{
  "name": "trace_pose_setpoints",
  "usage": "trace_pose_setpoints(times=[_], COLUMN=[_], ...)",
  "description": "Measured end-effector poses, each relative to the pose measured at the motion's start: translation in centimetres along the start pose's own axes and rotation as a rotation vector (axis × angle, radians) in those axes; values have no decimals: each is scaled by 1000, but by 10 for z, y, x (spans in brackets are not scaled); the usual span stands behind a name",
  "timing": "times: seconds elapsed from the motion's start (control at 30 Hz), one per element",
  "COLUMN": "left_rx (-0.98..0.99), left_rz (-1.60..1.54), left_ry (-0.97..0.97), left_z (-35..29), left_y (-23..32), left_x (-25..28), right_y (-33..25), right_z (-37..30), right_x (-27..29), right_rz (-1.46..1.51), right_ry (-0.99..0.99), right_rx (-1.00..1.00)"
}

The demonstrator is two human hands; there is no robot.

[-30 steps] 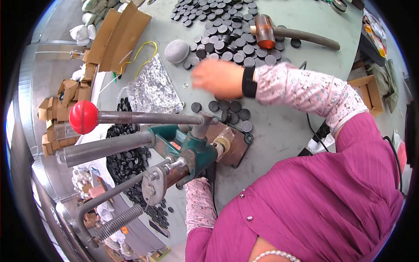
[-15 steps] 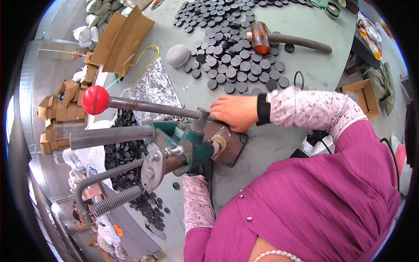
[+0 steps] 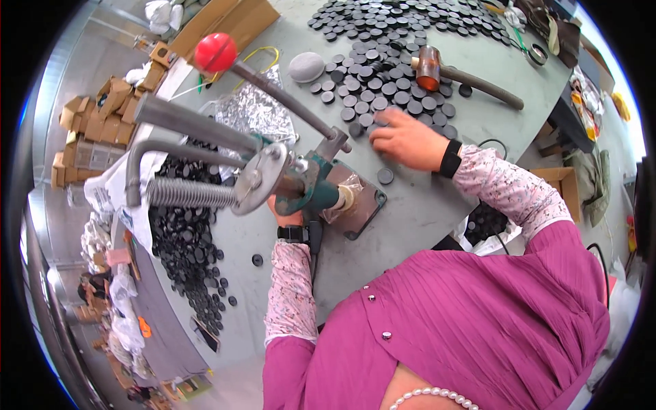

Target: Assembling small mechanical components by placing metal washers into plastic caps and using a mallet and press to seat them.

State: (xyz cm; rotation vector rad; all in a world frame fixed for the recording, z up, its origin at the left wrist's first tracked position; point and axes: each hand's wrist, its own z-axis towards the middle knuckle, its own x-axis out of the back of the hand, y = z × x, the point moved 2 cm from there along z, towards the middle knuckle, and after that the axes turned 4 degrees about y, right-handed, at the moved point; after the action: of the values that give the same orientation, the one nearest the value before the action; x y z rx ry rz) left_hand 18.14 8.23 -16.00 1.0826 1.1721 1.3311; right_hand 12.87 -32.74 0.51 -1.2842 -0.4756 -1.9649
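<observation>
My right hand [image 3: 410, 142] is over the near edge of a spread of black round discs [image 3: 372, 89], fingers stretched out and slightly apart, with nothing visible in them. A single disc [image 3: 385, 176] lies just below this hand, apart from the others. A green hand press [image 3: 311, 183] stands left of it, with a long steel lever and a red ball knob [image 3: 216, 52]. My left hand [image 3: 287, 215] is behind the press body; its fingers are hidden. Beside the press lies a clear bag of small shiny metal pieces [image 3: 263, 113].
A mallet [image 3: 429, 68] with an amber head lies among the discs, next to a grey rounded stone-like lump [image 3: 306, 67]. Small black parts [image 3: 184, 232] pile up left of the press. An open cardboard box [image 3: 232, 24] stands at the far left edge.
My right hand has moved from the press base out to the discs on the right. The press lever appears higher, partly because the view has shifted. A single disc shows near the base.
</observation>
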Motion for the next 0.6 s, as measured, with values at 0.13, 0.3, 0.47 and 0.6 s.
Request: trace_pose_setpoints(times=[0.13, 0.3, 0.47, 0.6], left_rx=[-16, -108, -213, -179], left_rz=[398, 462, 815, 736], left_ry=[72, 49, -146, -169], left_z=[-54, -139, -137, -130], left_y=[112, 164, 157, 159], left_x=[-106, -120, -119, -120], right_y=[-10, -18, -36, -104], right_z=[-27, -36, -20, -17], right_x=[20, 9, 36, 39], right_rz=[200, 286, 116, 222], right_ry=[11, -75, 122, 180], right_rx=[-134, -163, -279, -179])
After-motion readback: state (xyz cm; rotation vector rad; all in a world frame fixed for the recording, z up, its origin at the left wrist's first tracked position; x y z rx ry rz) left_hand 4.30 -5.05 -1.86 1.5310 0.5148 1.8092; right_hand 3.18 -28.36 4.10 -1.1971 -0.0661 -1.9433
